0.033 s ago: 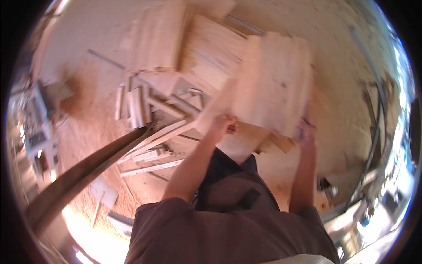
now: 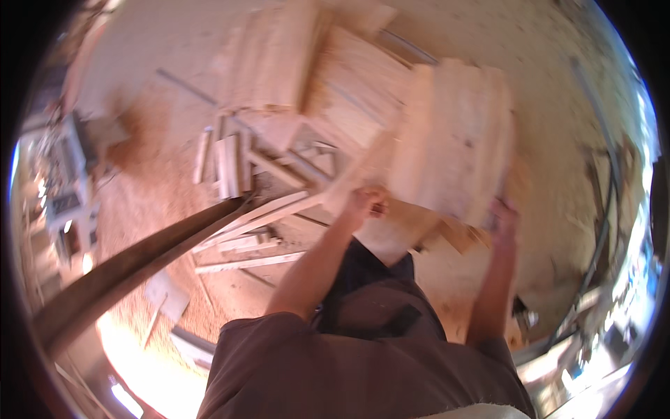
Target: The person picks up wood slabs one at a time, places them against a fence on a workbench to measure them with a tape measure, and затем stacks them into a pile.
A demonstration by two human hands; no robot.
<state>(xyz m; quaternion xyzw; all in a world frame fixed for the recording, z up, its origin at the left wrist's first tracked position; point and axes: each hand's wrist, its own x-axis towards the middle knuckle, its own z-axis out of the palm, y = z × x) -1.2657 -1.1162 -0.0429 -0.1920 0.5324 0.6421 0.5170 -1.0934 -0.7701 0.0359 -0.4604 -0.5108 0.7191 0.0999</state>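
In front of me lies a stack of pale wooden boards [image 2: 450,140], its near end toward my body. My left hand [image 2: 370,202] is closed, fingers curled, by the near left corner of that stack; blur hides what is in it, if anything. At the near right corner my right hand [image 2: 504,215] has its fingers bent round the edge of a board. A second stack of boards [image 2: 269,63] stands farther off to the left, with flat wooden pieces [image 2: 363,77] between the two.
A dark brown post [image 2: 139,269] slants in from the lower left. Short offcuts [image 2: 230,164] and thin strips [image 2: 251,262] lie scattered on the sawdust-covered ground [image 2: 167,209]. Equipment [image 2: 70,188] stands at the left, and a dark hose or cable [image 2: 604,230] curves along the right.
The whole view has shifted slightly, so stacks, post and hands sit farther right in the picture. Both hands keep nearly the same place beside the near stack.
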